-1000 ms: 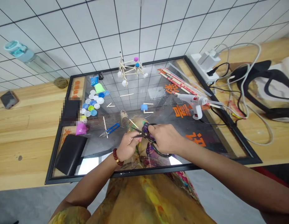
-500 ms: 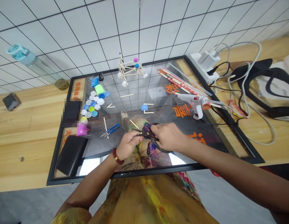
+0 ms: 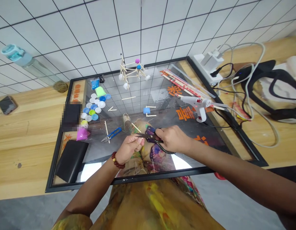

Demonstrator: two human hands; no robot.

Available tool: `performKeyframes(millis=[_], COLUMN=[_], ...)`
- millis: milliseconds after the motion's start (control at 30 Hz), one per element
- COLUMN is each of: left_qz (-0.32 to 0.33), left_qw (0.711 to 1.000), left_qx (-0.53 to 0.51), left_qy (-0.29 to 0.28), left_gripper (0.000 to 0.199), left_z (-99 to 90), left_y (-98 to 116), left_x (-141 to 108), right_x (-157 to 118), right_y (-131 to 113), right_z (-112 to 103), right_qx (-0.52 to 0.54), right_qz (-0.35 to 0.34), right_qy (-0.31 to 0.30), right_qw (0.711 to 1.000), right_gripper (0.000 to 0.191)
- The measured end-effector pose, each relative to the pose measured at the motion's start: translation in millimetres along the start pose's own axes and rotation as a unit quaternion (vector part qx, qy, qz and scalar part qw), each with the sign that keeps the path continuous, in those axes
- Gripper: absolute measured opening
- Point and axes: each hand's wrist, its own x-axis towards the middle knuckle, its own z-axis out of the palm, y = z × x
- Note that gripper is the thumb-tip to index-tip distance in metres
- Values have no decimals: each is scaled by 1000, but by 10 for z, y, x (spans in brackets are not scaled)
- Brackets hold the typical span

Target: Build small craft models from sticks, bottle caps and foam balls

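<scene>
My right hand (image 3: 173, 139) is closed round the handles of black scissors (image 3: 151, 138). Their blades point left, to the fingertips of my left hand (image 3: 130, 148). That hand is closed in a pinch; a small pale bit shows at its fingertips, too small to name. Just beyond the blades is a thin wooden stick (image 3: 136, 127), its near end close to them. To the left, blue thread snips (image 3: 112, 134) lie across another stick (image 3: 106, 127). Further off, a blue block (image 3: 146, 110) has short sticks attached, near some loose short pieces (image 3: 112, 109).
A stick frame with coloured balls (image 3: 132, 72) stands at the back. Clay tubs (image 3: 92, 108) and a black case (image 3: 72, 161) lie left. On the right are a white glue gun (image 3: 198, 105), straw-like sticks (image 3: 183, 83), a power strip (image 3: 207, 68) and cables. A bottle (image 3: 34, 65) stands back left.
The view has shifted slightly, so things sit a little further left. Both hands keep their grip, with the scissor blades still at my left fingertips.
</scene>
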Motion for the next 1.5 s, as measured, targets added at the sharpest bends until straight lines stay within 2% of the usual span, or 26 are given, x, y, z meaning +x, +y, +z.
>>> performKeyframes(millis=[167, 233, 433, 533, 633, 833, 1000, 1200, 1267, 1367, 1433, 1500], left_qz=[45, 62, 135, 164, 180, 207, 220, 220, 208, 166, 131, 112], left_qw=[998, 997, 990, 982, 971, 958, 942, 929, 937, 968, 977, 979], left_qx=[-45, -49, -15, 52, 117, 133, 200, 214, 179, 43, -41, -77], left_qy=[6, 10, 48, 79, 103, 144, 159, 206, 215, 186, 161, 150], left_gripper=[40, 38, 29, 24, 26, 21, 33, 28, 26, 26, 30, 32], left_z=[9, 13, 29, 42, 51, 43, 46, 99, 117, 124, 120, 114], left_y=[52, 51, 30, 71, 110, 101, 127, 107, 96, 97, 111, 131], left_x=[9, 14, 12, -15, -42, -50, -57, -107, -112, -92, -71, -53], right_x=[-61, -94, -169, -165, -139, -87, -60, -20, 7, 50, 64, 60], right_y=[-24, -37, -105, -150, -191, -233, -256, -343, -351, -307, -253, -206], right_z=[-44, -7, 116, 111, 88, 82, 64, -27, -61, -86, -81, -64], right_qx=[5, 1, -8, -31, -36, -38, -33, -44, -40, -13, 11, 26], right_qz=[117, 132, 49, 30, 29, 48, 50, 81, 93, 127, 155, 167], right_qy=[61, 84, 222, 254, 252, 234, 209, 158, 126, 83, 71, 79], right_qw=[991, 988, 974, 966, 967, 970, 976, 983, 987, 988, 985, 982], right_gripper=[23, 22, 32, 37, 39, 41, 42, 29, 22, 20, 20, 21])
